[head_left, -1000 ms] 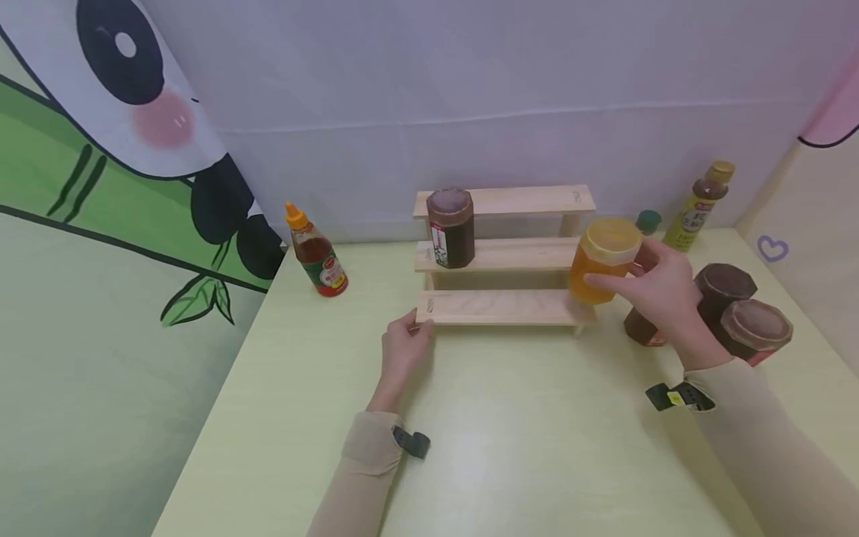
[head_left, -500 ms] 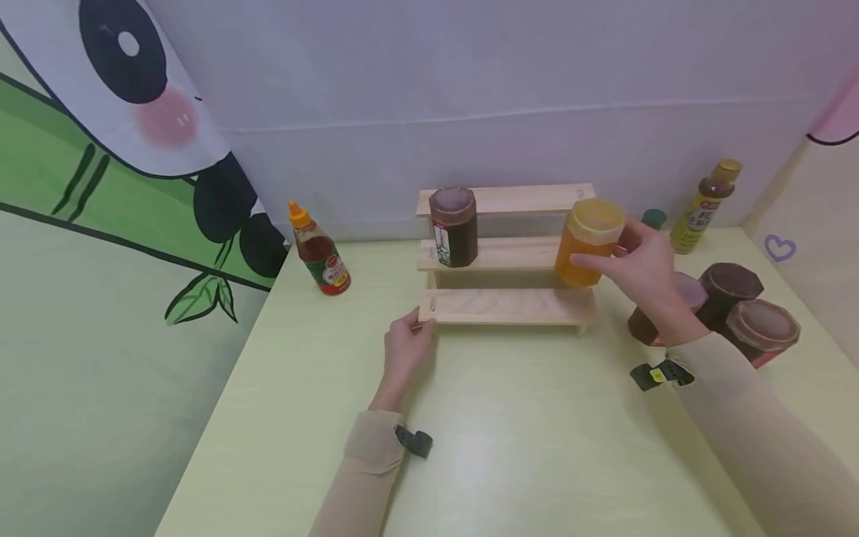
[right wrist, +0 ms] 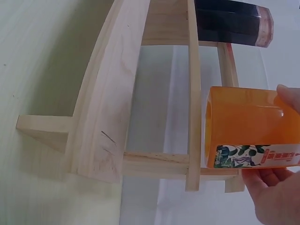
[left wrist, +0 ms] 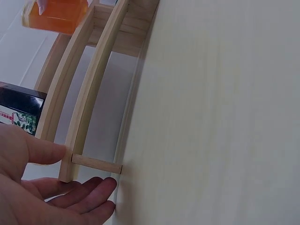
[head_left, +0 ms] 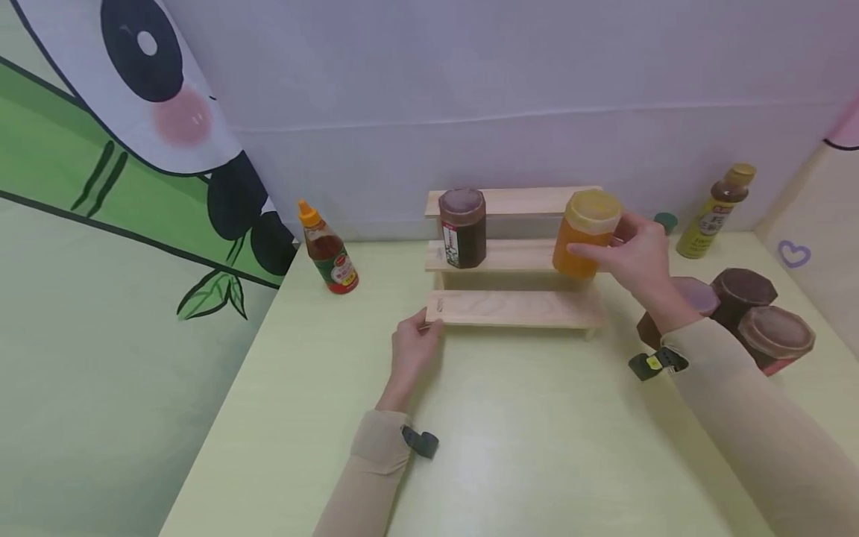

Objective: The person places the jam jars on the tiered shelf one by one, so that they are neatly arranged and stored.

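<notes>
In the head view, a wooden rack (head_left: 530,200) with three steps stands on the pale table (head_left: 523,432). At the left end of the rack, the left hand (head_left: 414,347) holds the lowest shelf (head_left: 517,307) by its end. At the right end of the rack, the right hand (head_left: 637,257) holds an orange jar (head_left: 580,231) with a yellowish lid, in front of the top shelf and near the middle shelf (head_left: 513,255). On the left part of this middle shelf a dark jar (head_left: 463,235) stands upright. Left of the rack there is a sauce bottle (head_left: 329,257) with an orange cap. Right of the rack there are three more dark jars (head_left: 743,294), a green cap (head_left: 664,221) and a yellow-labelled bottle (head_left: 714,212).

In the left wrist view, the left thumb and the index finger pinch the rack's end between them; the other fingers are loosely bent beside the rack's leg.

In the right wrist view, the right thumb and fingers grip the orange jar from opposite sides. Its printed label (right wrist: 255,156) shows, and its base is just beside the rack's middle shelf; I cannot tell whether they touch.
</notes>
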Motion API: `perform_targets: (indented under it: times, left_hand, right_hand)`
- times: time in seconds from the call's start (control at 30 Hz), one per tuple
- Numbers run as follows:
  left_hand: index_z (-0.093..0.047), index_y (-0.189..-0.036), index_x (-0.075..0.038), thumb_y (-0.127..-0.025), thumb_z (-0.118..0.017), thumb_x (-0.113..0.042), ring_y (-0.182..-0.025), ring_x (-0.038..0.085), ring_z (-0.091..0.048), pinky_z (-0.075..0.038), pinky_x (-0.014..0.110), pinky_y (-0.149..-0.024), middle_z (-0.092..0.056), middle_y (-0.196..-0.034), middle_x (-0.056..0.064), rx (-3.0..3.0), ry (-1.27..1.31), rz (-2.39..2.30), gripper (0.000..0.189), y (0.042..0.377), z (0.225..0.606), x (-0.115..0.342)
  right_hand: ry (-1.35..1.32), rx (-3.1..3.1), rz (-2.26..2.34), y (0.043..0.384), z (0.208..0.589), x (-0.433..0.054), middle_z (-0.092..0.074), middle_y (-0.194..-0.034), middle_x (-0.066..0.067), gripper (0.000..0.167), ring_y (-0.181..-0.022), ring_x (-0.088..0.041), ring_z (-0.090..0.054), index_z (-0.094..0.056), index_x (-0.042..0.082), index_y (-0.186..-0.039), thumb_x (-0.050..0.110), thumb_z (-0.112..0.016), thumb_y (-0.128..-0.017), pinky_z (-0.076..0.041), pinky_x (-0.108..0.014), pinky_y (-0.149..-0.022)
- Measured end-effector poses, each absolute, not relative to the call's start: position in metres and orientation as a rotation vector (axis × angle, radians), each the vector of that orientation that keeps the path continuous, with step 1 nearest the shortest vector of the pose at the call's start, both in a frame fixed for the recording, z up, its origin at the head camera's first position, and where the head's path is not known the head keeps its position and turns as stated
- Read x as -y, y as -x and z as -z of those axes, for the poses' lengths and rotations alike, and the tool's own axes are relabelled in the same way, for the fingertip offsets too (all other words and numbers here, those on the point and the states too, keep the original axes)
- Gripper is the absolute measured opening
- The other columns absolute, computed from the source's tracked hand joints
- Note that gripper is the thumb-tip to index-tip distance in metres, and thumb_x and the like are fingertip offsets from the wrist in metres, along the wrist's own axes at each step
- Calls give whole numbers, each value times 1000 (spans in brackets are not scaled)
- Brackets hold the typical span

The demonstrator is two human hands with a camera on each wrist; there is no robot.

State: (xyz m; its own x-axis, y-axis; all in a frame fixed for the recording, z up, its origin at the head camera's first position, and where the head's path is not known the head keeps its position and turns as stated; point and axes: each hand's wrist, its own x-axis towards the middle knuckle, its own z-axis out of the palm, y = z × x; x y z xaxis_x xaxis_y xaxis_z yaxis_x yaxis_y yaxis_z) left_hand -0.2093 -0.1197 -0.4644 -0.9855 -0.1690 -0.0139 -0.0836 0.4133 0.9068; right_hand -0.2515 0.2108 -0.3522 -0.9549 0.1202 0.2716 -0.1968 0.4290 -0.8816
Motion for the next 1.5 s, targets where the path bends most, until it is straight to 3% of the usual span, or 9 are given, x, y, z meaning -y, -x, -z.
perform_targets:
  times: [0.83, 1.23, 1.5]
  left_hand:
    - [-54, -134, -6, -94, -61, -20, -96, 18, -65, -52, 29, -57, -64, -120, 10, 2603, -220, 1610, 43, 208, 463, 118]
    - [-55, -133, -7, -93, -61, -20, -98, 18, -65, -54, 29, -65, -64, -119, 9, 2596, -212, 1627, 43, 209, 463, 118]
    - [-54, -134, -6, -93, -61, -21, -98, 19, -65, -54, 30, -64, -64, -120, 9, 2593, -227, 1638, 44, 208, 462, 118]
  right_hand:
    - [59, 2449, -1589, 274, 346, -196, -60, -124, -9, 75, -111, -24, -55, -57, 11, -131, 39, -86, -68, -45, -38, -93]
    - [87, 2496, -1543, 275, 347, -192, -59, -127, -9, 78, -114, -25, -54, -56, 10, -132, 44, -85, -68, -44, -40, -95]
    - [53, 2466, -1576, 274, 354, -191, -57, -129, -8, 76, -117, -26, -52, -54, 12, -133, 44, -83, -70, -42, -42, -97]
